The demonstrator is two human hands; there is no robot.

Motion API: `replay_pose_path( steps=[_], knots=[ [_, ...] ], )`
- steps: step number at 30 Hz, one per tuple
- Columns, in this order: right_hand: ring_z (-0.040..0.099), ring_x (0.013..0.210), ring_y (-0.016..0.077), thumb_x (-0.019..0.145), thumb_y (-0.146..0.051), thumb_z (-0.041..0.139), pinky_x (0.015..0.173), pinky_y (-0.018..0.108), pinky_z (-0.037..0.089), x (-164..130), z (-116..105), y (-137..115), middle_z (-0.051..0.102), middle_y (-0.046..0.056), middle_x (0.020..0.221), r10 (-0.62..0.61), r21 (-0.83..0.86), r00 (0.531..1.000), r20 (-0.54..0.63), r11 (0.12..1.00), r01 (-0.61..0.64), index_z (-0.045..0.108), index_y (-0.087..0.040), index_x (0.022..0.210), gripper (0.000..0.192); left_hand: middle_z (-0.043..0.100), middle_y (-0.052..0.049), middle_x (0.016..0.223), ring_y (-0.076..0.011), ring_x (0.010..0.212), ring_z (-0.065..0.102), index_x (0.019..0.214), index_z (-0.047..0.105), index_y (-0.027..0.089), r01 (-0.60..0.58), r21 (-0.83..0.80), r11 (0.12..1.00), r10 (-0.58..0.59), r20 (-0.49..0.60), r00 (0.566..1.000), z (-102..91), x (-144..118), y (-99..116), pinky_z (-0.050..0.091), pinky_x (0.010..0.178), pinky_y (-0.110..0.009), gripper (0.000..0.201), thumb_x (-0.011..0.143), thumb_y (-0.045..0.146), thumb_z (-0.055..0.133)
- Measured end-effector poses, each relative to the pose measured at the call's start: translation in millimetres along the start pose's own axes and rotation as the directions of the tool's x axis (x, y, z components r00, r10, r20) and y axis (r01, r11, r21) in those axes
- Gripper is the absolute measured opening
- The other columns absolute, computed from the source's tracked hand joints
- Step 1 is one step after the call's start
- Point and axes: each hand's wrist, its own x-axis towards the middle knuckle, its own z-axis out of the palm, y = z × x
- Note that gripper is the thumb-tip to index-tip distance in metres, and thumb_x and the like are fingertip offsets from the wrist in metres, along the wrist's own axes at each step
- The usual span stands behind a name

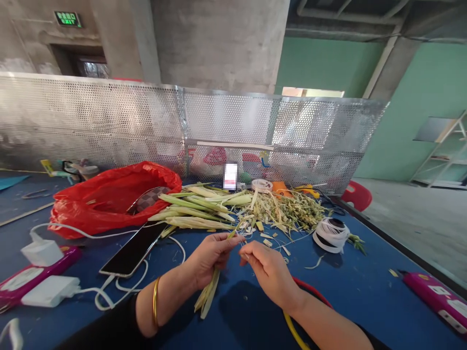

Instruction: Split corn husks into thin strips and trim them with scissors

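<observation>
left grip (pixel 211 257) clenched on leaf strips (pixel 208 294) | right grip (pixel 268 272) pinching thread (pixel 243 245)

pale green leaf strips (pixel 208 291), bundled, slanting down from left fist, thin white string (pixel 239 241) at top
</observation>
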Motion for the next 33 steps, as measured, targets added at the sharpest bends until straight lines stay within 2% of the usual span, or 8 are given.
replay_pose_path(
  steps=[6,9,13,16,19,22,28,33],
  knots=[
    [0.059,0.074,0.0133,0.095,-0.022,0.038,0.07,0.024,0.045,1.3,2.4,0.4,0.062,0.002,0.079,-0.036,-0.017,0.986,0.164,0.999,0.039,0.057,-0.022,0.09,0.019,0.028,0.012,0.039,-0.0021,0.035,0.015,0.063,0.055,0.016,-0.03,0.068,0.997,0.037,-0.098,0.994,2.5,-0.5,-1.5,0.006,0.04,-0.023,0.032,0.058,0.039,0.077],
    [0.06,0.072,0.0127,0.093,-0.024,0.046,0.069,0.024,0.046,3.6,-5.9,-7.1,0.062,0.002,0.088,-0.01,-0.01,0.967,0.256,1.0,0.013,0.056,-0.023,0.102,0.014,0.026,0.012,0.038,-0.0022,0.035,0.016,0.058,0.05,0.017,-0.082,0.101,0.991,0.095,-0.134,0.986,-0.6,-1.0,4.3,0.007,0.04,-0.023,0.036,0.057,0.041,0.077],
    [0.06,0.076,0.0162,0.088,-0.029,0.053,0.068,0.027,0.047,-13.1,-28.0,-17.2,0.06,0.005,0.098,0.167,-0.269,0.977,0.13,0.955,-0.127,0.053,-0.025,0.11,0.022,0.023,0.013,0.04,-0.0022,0.037,0.013,0.061,0.048,0.018,-0.134,0.112,0.985,0.154,-0.193,0.969,-10.2,0.4,13.6,0.006,0.039,-0.022,0.037,0.057,0.041,0.077],
    [0.062,0.072,0.0203,0.087,-0.038,0.05,0.06,0.03,0.048,-50.8,-42.4,-9.0,0.062,0.007,0.093,0.363,-0.518,0.932,0.021,0.801,-0.3,0.058,-0.025,0.102,0.021,0.021,0.014,0.042,-0.0026,0.038,0.012,0.066,0.051,0.018,-0.169,0.109,0.979,0.189,-0.215,0.958,-17.1,1.9,17.9,0.007,0.039,-0.021,0.035,0.06,0.042,0.076],
    [0.065,0.085,0.0254,0.084,-0.039,0.052,0.065,0.032,0.053,-96.0,-49.8,10.6,0.064,0.012,0.104,0.445,-0.648,0.894,-0.048,0.668,-0.367,0.06,-0.025,0.11,0.031,0.02,0.014,0.042,-0.0029,0.039,0.012,0.066,0.051,0.018,-0.175,0.12,0.977,0.198,-0.228,0.953,-18.7,1.4,20.0,0.008,0.04,-0.021,0.035,0.061,0.042,0.076],
    [0.065,0.095,0.0267,0.084,-0.038,0.049,0.075,0.033,0.054,-122.6,-52.4,24.5,0.065,0.013,0.109,0.436,-0.691,0.899,-0.051,0.634,-0.347,0.061,-0.023,0.115,0.036,0.02,0.013,0.042,-0.0031,0.039,0.012,0.062,0.049,0.018,-0.192,0.142,0.971,0.221,-0.231,0.947,-14.9,-1.5,21.5,0.008,0.039,-0.021,0.035,0.061,0.043,0.075],
    [0.066,0.093,0.0295,0.066,-0.016,0.054,0.076,0.035,0.053,-97.7,-49.6,15.0,0.066,0.016,0.109,0.549,-0.745,0.836,-0.01,0.554,-0.372,0.053,-0.016,0.129,0.063,0.025,0.011,0.044,-0.0037,0.041,0.018,0.056,0.051,0.017,-0.285,0.243,0.927,0.341,-0.232,0.911,-8.5,-7.8,23.6,0.015,0.042,-0.021,0.037,0.06,0.046,0.073],
    [0.065,0.093,0.0282,0.061,-0.007,0.05,0.073,0.033,0.051,-76.2,-49.1,8.4,0.064,0.015,0.115,0.623,-0.66,0.782,-0.021,0.579,-0.478,0.048,-0.02,0.132,0.072,0.037,0.007,0.05,-0.0073,0.047,0.032,0.064,0.058,0.016,-0.345,0.327,0.88,0.419,-0.189,0.888,-17.0,-4.2,22.9,0.026,0.047,-0.021,0.037,0.064,0.051,0.069]
  ],
)
